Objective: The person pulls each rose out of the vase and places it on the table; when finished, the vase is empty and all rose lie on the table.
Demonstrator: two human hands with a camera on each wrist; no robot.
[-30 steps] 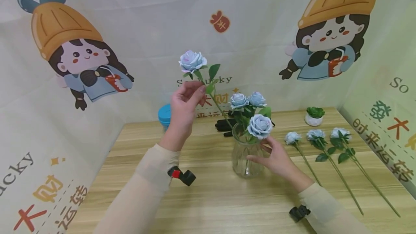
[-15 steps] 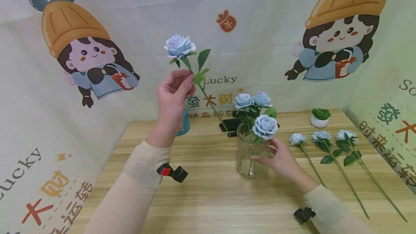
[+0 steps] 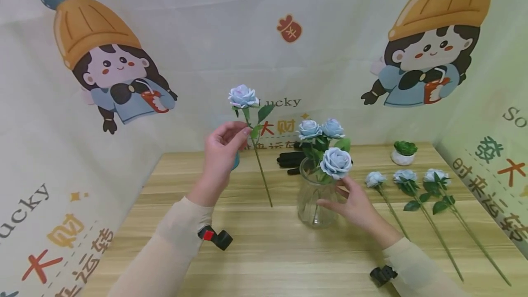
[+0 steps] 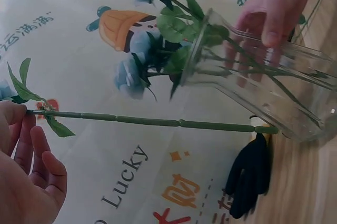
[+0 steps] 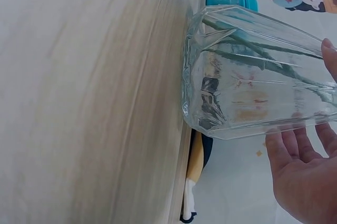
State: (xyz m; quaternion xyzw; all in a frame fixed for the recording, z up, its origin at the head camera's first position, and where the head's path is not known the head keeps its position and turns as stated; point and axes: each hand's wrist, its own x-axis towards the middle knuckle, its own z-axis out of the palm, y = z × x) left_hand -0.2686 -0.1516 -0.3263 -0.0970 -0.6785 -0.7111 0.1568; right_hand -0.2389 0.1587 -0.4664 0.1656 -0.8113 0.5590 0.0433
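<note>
In the head view my left hand (image 3: 222,150) pinches a pale blue artificial rose (image 3: 243,96) by its stem, just under the bloom. The stem slants down to the left of the glass vase (image 3: 315,212), apart from it in that view. Three blue roses (image 3: 336,162) stand in the vase, their stems visible through the glass (image 5: 247,97). My right hand (image 3: 356,203) holds the vase's right side, thumb in front and fingers behind. The left wrist view shows the held green stem (image 4: 147,122) crossing in front of the wall, its tip appearing near the vase base.
Three more blue roses (image 3: 406,178) lie side by side at the right of the wooden table (image 3: 264,260). A potted succulent (image 3: 404,154) stands at the back right. Behind the vase lies a black glove (image 3: 290,159); a blue container (image 3: 236,161) is mostly hidden by my left hand.
The held rose first rose leftward, its stem tip leaving the vase mouth area. Now it is lower and its stem is more upright, left of the vase. My right hand keeps its hold.
</note>
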